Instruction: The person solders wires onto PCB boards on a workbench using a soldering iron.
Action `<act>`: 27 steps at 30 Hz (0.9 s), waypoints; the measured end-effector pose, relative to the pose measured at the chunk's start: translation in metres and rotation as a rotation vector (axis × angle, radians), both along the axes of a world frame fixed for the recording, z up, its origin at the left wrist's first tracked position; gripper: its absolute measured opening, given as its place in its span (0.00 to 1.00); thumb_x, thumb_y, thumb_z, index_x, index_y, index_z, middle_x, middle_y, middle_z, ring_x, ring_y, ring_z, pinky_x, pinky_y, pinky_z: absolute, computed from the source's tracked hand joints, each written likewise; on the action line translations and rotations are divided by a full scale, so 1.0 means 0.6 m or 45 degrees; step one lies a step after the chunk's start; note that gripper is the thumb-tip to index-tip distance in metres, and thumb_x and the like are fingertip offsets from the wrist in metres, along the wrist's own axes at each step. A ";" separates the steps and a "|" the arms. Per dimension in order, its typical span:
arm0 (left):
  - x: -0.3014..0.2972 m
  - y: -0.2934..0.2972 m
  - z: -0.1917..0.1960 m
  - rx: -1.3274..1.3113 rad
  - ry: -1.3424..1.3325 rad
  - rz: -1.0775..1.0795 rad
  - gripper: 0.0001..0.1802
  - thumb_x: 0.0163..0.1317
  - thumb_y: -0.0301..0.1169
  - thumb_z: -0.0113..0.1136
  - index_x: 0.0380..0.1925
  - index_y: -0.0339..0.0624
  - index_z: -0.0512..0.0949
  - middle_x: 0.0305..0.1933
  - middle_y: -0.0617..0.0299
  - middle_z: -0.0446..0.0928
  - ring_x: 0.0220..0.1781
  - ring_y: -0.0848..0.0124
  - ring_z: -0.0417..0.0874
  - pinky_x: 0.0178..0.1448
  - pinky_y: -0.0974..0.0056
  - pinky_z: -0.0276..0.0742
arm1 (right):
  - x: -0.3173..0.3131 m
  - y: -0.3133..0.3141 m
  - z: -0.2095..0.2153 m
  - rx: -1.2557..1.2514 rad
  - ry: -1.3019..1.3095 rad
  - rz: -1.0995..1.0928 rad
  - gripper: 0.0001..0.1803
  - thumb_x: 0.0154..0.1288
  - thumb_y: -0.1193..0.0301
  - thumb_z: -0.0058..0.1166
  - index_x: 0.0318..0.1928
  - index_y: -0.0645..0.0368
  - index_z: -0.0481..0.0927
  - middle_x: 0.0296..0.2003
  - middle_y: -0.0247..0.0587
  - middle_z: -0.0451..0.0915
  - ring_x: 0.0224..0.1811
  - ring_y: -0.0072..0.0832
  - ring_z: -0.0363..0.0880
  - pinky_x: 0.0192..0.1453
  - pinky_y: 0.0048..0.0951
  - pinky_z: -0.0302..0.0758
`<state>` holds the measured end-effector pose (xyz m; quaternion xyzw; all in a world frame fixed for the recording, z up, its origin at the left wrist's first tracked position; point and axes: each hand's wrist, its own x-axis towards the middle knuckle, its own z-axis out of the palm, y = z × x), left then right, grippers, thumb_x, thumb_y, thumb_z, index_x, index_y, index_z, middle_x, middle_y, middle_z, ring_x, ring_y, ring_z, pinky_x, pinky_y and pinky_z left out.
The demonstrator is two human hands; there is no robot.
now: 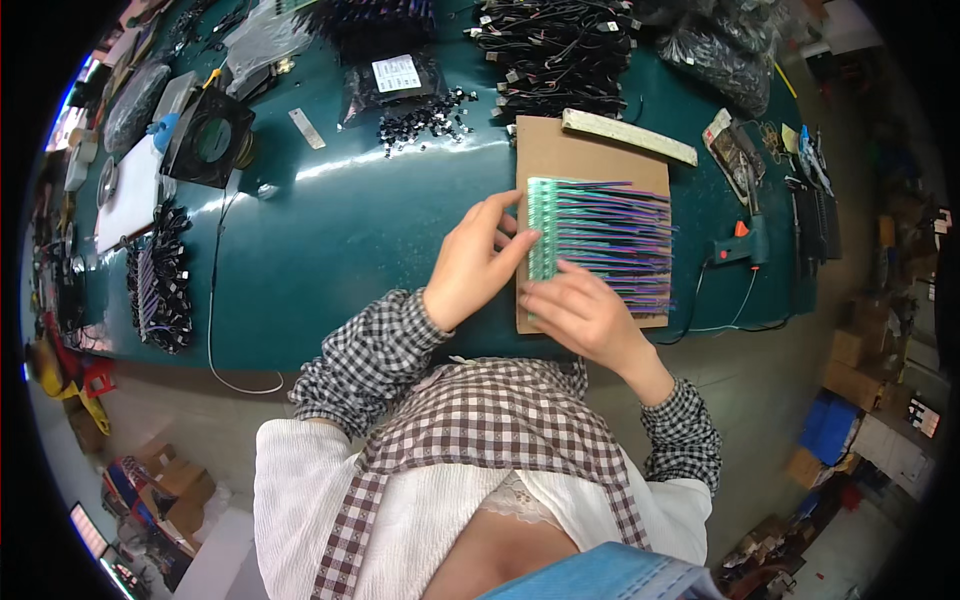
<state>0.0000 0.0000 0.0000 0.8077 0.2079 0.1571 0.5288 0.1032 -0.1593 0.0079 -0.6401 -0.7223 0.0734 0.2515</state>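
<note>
A green circuit board panel [541,228] lies on a brown cardboard sheet [590,150]. Rows of thin purple and dark wires [615,245] run from it to the right. My left hand [478,255] is at the panel's left edge, thumb and forefinger apart, the thumb tip touching the board. Over the panel's near end is my right hand [585,312], its fingers bent close together and slightly blurred. Whatever sits between those fingertips is too small to make out.
A pale bar [630,137] lies across the cardboard's far edge. To the right rests a green glue gun [735,245] with its cord. Cable bundles [550,55] and small black parts [425,122] are at the back. A black fan [210,138] stands left.
</note>
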 end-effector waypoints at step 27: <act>0.059 -0.017 0.007 0.761 0.099 -0.497 0.35 0.50 0.50 0.52 0.57 0.51 0.59 0.64 0.52 0.50 0.65 0.54 0.50 0.63 0.50 0.49 | 0.281 0.063 0.065 -0.039 -0.520 -0.567 0.15 0.47 0.69 0.57 0.38 0.58 0.75 0.28 0.36 0.73 0.31 0.32 0.72 0.32 0.28 0.70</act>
